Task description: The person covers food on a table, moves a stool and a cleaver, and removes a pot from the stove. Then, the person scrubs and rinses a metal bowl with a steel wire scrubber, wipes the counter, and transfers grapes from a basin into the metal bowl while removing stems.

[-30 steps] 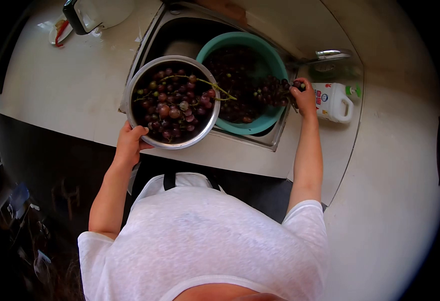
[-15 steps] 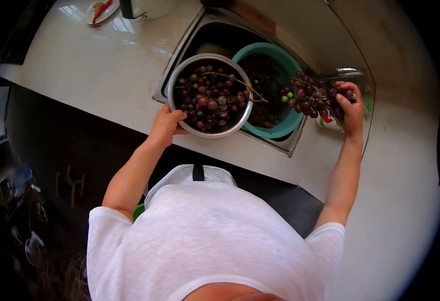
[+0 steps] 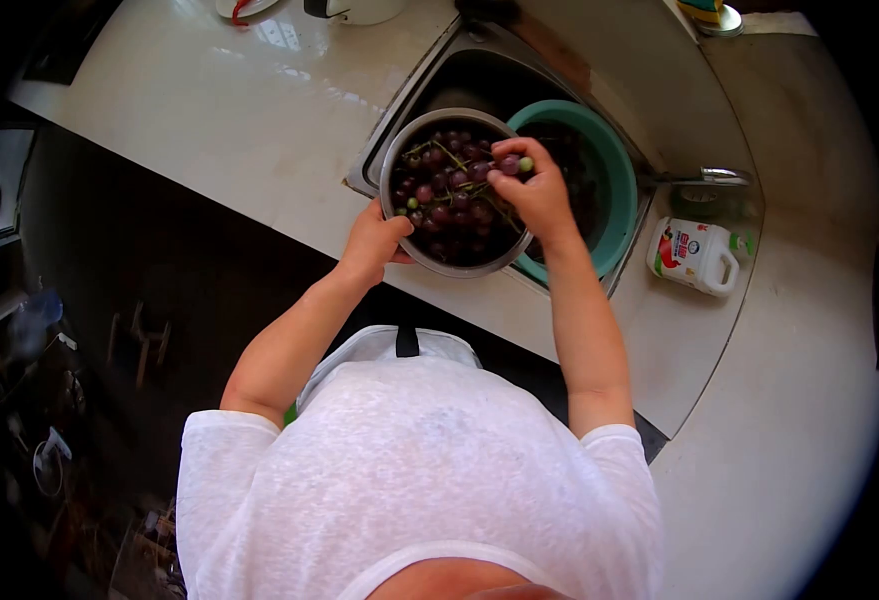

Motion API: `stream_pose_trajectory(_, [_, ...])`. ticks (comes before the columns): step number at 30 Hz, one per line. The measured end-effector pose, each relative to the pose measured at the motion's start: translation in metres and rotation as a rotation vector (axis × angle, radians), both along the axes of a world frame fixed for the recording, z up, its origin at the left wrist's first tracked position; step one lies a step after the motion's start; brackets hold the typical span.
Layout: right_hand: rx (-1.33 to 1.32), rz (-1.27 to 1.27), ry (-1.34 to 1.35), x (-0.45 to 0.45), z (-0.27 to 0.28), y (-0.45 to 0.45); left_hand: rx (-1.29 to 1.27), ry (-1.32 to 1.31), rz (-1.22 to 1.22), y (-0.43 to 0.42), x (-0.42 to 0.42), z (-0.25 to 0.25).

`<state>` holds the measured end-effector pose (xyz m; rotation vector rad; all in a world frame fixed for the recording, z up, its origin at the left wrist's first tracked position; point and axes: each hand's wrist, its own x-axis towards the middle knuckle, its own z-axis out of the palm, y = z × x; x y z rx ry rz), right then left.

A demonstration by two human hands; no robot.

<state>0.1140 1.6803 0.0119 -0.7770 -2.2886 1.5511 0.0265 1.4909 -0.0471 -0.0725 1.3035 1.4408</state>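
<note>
My left hand (image 3: 375, 243) grips the near left rim of a round metal bowl (image 3: 466, 271), thumb on the edge and fingers underneath. Dark red grapes with green stems fill the bowl, which sits over the sink's front edge. Above its right side, my right hand (image 3: 539, 200) is closed on a bunch of grapes (image 3: 459, 182) that hangs down among the others; a green grape pokes out by the fingers. Just behind that hand is a teal basin (image 3: 623, 190) in the sink, its contents dark and partly hidden by the hand and the bowl.
The steel sink (image 3: 367, 178) is set into a pale counter (image 3: 209, 140). To its right stand a white jug-shaped bottle (image 3: 694, 258) with a green cap and a metal faucet (image 3: 724, 176). A plate with a red pepper (image 3: 240, 12) and a white pot (image 3: 367, 10) lie at the back.
My right hand has carried the bunch of grapes leftward, from beyond the basin to over the bowl. The bowl, still in my left hand, appears further right in the view, as does the sink.
</note>
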Motion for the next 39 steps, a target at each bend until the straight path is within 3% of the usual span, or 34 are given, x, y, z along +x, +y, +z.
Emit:
stream_pose_trajectory(8, [0.359, -0.005, -0.082, 0.009, -0.017, 0.001, 0.013, 0.004, -0.007, -0.001, -0.002, 0.000])
stream_pose_trajectory(21, [0.339, -0.036, 0.070, 0.014, 0.019, 0.006, -0.025, 0.009, -0.054, 0.000, -0.004, -0.003])
stream_pose_trajectory(24, [-0.155, -0.037, 0.278, 0.016, 0.031, 0.004, -0.016, 0.019, -0.045, -0.001, -0.003, -0.002])
stream_pose_trajectory(27, [-0.299, -0.042, 0.231, 0.014, 0.028, 0.002, -0.018, 0.016, -0.047, 0.000, -0.003, -0.002])
stream_pose_trajectory(31, [0.029, 0.014, 0.049, 0.004, 0.030, -0.002, -0.027, 0.028, -0.050, -0.001, -0.003, -0.005])
stream_pose_trajectory(37, [-0.083, -0.017, 0.208, 0.001, 0.039, 0.003, -0.023, 0.035, -0.017, -0.001, -0.001, -0.008])
stream_pose_trajectory(39, [-0.598, -0.051, 0.421, 0.003, 0.047, 0.004, -0.010, 0.020, -0.016, -0.001, 0.000, -0.008])
